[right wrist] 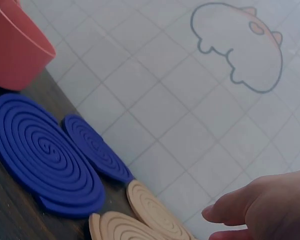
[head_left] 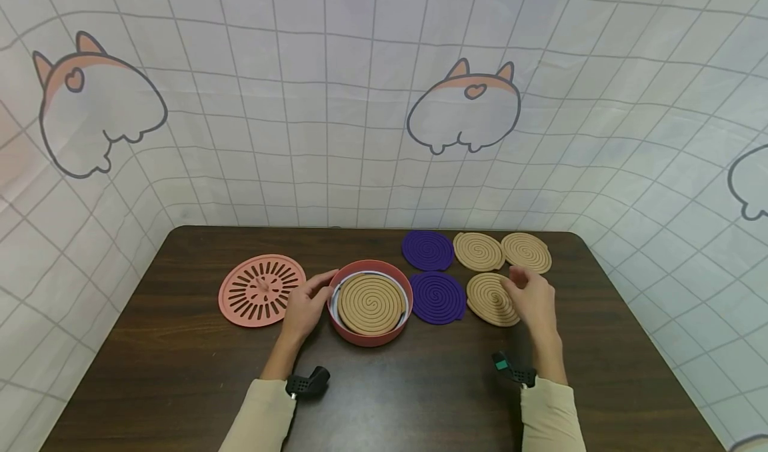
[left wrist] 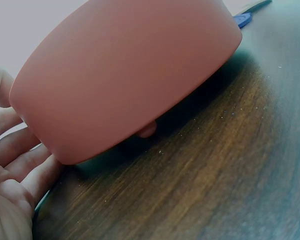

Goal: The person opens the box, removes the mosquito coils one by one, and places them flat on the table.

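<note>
My left hand (head_left: 304,307) grips the left side of a round red mosquito coil holder (head_left: 370,340), its thumb at the rim and its fingers along the outer wall. Inside the holder lies a tan mosquito coil (head_left: 371,304). In the left wrist view, the holder's smooth wall (left wrist: 125,80) and a small foot (left wrist: 147,130) beneath it show. My right hand (head_left: 535,300) is over the right edge of another tan coil (head_left: 491,300), fingers loosely bent. The right wrist view shows the thumb and fingers (right wrist: 225,212) above the coils with nothing seen between them.
Two purple coils (head_left: 439,297) lie right of the holder, one behind the other. Two more tan coils (head_left: 479,252) rest near the table's back edge. At the left is a pink slotted lid (head_left: 261,291). A white grid-patterned curtain (head_left: 360,105) surrounds the dark wooden table (head_left: 408,399).
</note>
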A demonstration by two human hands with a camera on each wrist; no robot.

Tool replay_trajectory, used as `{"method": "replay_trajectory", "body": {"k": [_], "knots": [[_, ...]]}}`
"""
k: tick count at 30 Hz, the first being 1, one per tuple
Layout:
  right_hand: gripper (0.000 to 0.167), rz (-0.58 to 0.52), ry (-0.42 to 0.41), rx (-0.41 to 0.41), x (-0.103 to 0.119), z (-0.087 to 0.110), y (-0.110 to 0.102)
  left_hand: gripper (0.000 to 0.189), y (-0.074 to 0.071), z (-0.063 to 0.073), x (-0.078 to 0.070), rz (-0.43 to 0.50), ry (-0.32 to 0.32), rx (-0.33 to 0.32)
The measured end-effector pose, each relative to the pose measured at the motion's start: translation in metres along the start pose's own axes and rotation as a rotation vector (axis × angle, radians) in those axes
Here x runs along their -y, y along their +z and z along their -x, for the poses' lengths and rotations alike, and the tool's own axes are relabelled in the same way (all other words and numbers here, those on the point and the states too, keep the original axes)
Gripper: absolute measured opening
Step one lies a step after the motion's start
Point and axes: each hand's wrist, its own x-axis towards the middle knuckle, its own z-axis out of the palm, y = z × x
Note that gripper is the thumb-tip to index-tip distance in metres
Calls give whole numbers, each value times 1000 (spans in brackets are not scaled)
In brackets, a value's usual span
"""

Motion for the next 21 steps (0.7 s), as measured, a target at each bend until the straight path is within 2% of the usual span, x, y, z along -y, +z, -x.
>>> {"method": "replay_trajectory", "body": {"k": [10,21], "knots": [[44,-39,-25,-23,13,2,5,34,-3,3,-1,10,26,-3],[46,-38,-59,-19,27,4,14,34,-3,3,-2,13,16,-4]]}}
